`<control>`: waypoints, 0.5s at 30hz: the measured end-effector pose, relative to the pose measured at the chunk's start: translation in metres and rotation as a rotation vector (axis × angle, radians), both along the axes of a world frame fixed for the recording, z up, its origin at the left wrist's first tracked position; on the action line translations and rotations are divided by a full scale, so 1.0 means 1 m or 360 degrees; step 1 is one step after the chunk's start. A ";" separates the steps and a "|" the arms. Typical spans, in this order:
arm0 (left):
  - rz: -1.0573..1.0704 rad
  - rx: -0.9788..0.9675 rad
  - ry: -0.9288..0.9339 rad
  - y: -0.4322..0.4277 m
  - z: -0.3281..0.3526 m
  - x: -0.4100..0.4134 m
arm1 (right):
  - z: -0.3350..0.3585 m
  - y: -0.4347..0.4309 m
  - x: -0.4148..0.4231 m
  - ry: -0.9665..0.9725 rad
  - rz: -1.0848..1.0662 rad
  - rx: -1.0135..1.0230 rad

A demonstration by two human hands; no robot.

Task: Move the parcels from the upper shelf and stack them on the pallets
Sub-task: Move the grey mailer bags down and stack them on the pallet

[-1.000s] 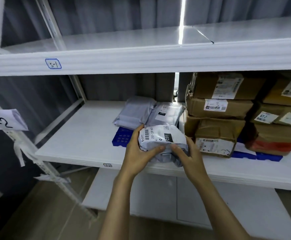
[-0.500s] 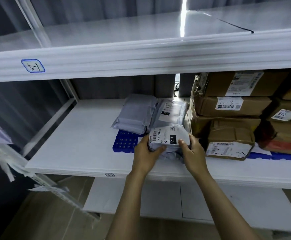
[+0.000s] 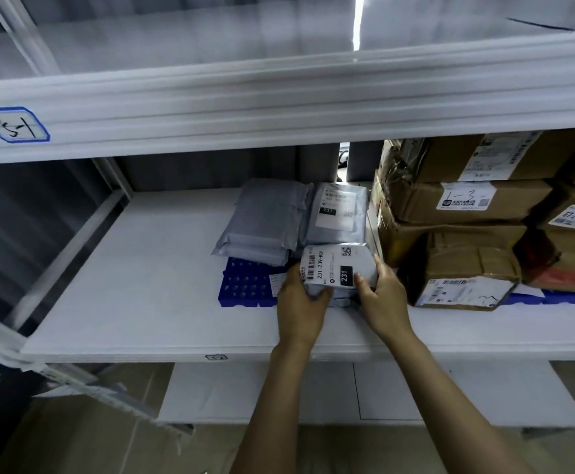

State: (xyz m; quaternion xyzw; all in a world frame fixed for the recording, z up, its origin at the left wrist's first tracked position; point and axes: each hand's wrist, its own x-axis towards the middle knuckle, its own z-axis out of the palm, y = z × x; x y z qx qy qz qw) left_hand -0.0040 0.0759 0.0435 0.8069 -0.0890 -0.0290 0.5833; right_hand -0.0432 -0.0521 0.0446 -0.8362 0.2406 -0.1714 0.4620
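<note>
Cardboard boxes (image 3: 467, 265) stood right of the grip; the blue pallet (image 3: 245, 285) lay beneath and left. The white parcel (image 3: 334, 268), a second earlier short of the shelf (image 3: 142, 302) edge, sat low over the pallet. Left grip (image 3: 299, 309) and right grip (image 3: 385, 302) stayed curled round its ends: release outstanding.

Blue pallet (image 3: 245, 285) partly under parcels (image 3: 262, 224); cardboard boxes (image 3: 467, 200) cut off right

Grey labelled parcel (image 3: 335, 268) at front of blue pallet (image 3: 245, 285), just before two flat grey parcels (image 3: 262, 220).
</note>
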 end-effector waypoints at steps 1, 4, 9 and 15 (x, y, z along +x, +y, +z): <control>0.0011 0.0012 -0.0017 0.000 -0.002 0.001 | -0.001 0.001 0.001 0.0019 -0.0003 -0.0010; 0.0047 0.0027 -0.0063 0.001 -0.006 0.001 | -0.001 0.005 0.000 0.0038 -0.0014 -0.0059; 0.0072 -0.0005 -0.0113 0.005 -0.011 0.000 | -0.001 0.007 -0.003 0.0016 -0.0047 -0.0151; 0.0059 -0.0013 -0.0137 0.012 -0.012 0.000 | 0.007 0.013 -0.004 0.0096 -0.0102 -0.0404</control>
